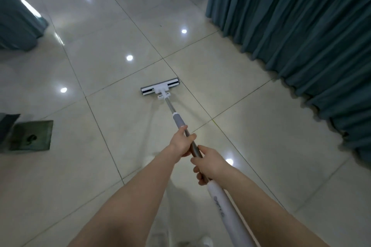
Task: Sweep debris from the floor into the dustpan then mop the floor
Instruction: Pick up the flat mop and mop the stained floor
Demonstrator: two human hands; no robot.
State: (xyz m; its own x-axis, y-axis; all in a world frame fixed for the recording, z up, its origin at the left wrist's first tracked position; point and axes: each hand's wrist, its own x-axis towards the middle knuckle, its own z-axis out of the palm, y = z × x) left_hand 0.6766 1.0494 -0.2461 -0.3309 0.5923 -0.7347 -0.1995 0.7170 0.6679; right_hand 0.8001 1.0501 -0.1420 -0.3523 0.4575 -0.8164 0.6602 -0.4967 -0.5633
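Note:
A flat mop lies with its white and grey head (pixel 160 88) on the glossy beige tile floor (pixel 104 50), ahead of me near a tile joint. Its metal shaft (pixel 170 106) runs back toward me through a grey sleeve to a white handle (pixel 224 204). My left hand (pixel 181 142) grips the shaft just below the grey sleeve. My right hand (pixel 208 163) grips it a little lower, right above the white handle. No dustpan or debris shows in view.
A teal pleated table skirt (pixel 301 32) runs along the right side down to the floor. Another teal-covered piece (pixel 18 24) stands at the far left. A dark green square plate (pixel 32 135) sits in the floor at the left.

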